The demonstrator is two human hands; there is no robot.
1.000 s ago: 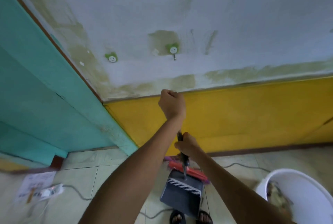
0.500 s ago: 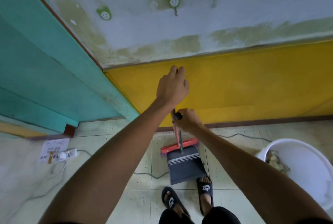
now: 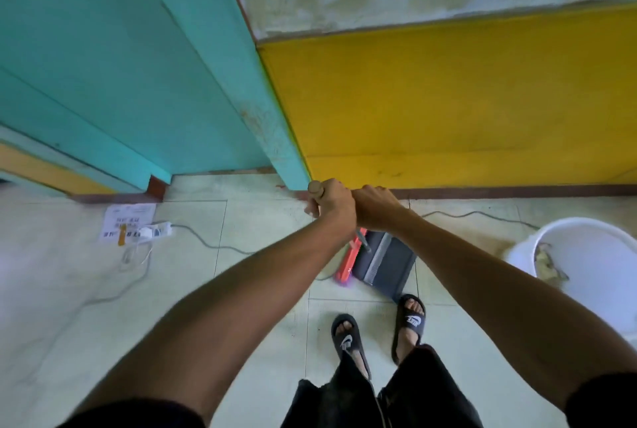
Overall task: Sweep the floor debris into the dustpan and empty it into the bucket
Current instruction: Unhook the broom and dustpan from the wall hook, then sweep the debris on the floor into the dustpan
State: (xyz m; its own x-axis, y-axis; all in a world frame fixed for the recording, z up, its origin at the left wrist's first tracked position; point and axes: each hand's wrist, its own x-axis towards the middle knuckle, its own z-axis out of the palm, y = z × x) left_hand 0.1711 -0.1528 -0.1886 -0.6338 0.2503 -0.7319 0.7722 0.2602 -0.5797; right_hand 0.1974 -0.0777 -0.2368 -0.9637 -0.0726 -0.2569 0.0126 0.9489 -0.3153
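Observation:
My left hand (image 3: 332, 202) is closed around the top of a long handle (image 3: 314, 188). Touching it on the right, my right hand (image 3: 374, 209) is a fist; what it grips is hidden, though a grey rod (image 3: 362, 242) runs down from under both hands. On the floor tiles below lie the red broom head (image 3: 347, 264) and, touching its right side, the dark grey dustpan (image 3: 387, 264). The white bucket (image 3: 593, 241) stands at the right with brownish debris (image 3: 548, 264) inside.
My feet in black sandals (image 3: 348, 338) stand just behind the dustpan. A white power strip (image 3: 157, 230) with cables and a printed paper (image 3: 129, 217) lie on the floor at the left. A cable (image 3: 475, 214) runs along the yellow wall (image 3: 448, 100); a teal door frame (image 3: 269, 124) stands ahead.
The view has tilted down toward the floor. My left hand has dropped level with the right, so both fists now touch. Broom and dustpan have turned, with the broom head now left of the pan.

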